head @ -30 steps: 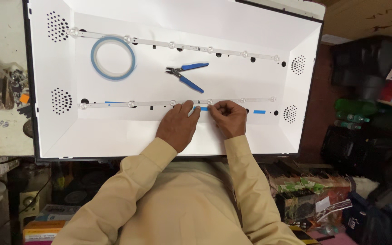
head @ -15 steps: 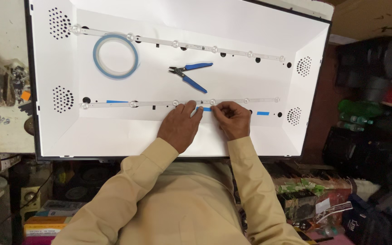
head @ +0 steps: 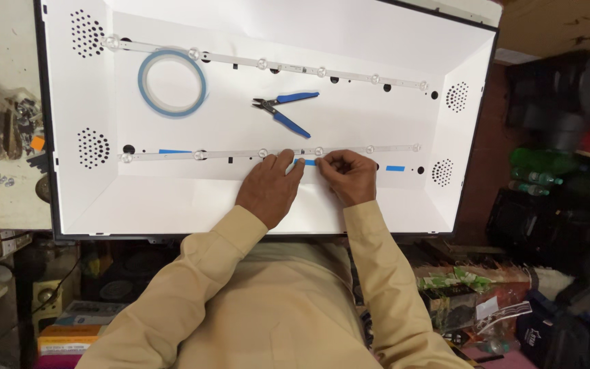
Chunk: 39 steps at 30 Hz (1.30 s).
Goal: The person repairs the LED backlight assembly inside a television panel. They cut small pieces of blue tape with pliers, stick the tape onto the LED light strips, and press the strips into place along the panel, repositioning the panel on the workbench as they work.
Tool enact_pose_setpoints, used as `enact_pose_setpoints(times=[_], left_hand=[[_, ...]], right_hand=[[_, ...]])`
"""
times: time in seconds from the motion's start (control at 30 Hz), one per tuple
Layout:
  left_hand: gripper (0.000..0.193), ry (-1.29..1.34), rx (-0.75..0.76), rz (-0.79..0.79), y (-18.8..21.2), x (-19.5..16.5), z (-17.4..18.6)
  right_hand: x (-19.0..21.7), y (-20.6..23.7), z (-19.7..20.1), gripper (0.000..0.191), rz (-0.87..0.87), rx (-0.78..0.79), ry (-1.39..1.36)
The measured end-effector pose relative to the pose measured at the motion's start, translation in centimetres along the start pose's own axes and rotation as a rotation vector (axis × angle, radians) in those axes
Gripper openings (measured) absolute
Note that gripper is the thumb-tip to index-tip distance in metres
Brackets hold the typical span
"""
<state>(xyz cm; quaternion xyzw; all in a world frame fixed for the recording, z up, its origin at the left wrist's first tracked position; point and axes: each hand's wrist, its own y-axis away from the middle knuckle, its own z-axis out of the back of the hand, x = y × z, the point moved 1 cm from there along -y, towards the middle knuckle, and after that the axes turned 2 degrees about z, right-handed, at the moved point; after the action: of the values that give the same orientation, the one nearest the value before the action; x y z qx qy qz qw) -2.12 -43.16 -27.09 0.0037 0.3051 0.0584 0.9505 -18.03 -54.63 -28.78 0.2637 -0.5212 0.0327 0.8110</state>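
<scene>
Both hands (head: 308,181) on left-right strip (head: 268,153)

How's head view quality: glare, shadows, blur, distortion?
Head view: the white backlight tray is brightly lit and near blown out across its upper wall, yet the lower LED strip, blue-handled cutters and tape roll stay sharp. Soft shadows sit under the left hand and right hand. Surrounding clutter is dim. Tray edges bow slightly.

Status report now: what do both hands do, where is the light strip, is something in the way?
Left hand and right hand both pressing on lower light strip in white panel. Blue pliers, tape roll lie apart above. Nothing blocking.
</scene>
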Motion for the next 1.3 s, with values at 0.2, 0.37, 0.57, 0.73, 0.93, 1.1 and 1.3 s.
enact_pose_setpoints(times=[0.2,0.37,0.57,0.73,0.93,1.1,1.3], left_hand=[[0.038,-0.007,-0.026,-0.013,0.3,-0.1,0.0],[0.039,0.011,-0.014,-0.001,0.5,-0.3,-0.2],[0.039,-0.018,-0.034,-0.009,0.9,-0.5,-0.2],[0.04,-0.025,-0.026,-0.005,1.0,-0.6,-0.3],[0.039,-0.016,-0.038,-0.003,1.0,-0.5,-0.3],[0.037,-0.017,-0.039,-0.004,1.4,-0.3,-0.2],[0.037,-0.029,-0.066,-0.007,1.3,-0.1,-0.5]], right_hand=[[0.4,0.4,-0.1,0.008,0.022,-0.019,0.013],[0.6,1.2,-0.3,0.009,0.011,-0.058,0.039],[0.2,1.3,0.2,0.008,0.051,-0.009,-0.013],[-0.2,1.2,0.3,0.008,0.034,0.043,-0.007],[0.3,0.9,-0.3,0.009,0.153,0.055,0.2],[0.2,0.6,0.1,0.01,0.021,0.07,0.036],[0.0,1.4,1.5,0.014,0.124,0.096,0.069]])
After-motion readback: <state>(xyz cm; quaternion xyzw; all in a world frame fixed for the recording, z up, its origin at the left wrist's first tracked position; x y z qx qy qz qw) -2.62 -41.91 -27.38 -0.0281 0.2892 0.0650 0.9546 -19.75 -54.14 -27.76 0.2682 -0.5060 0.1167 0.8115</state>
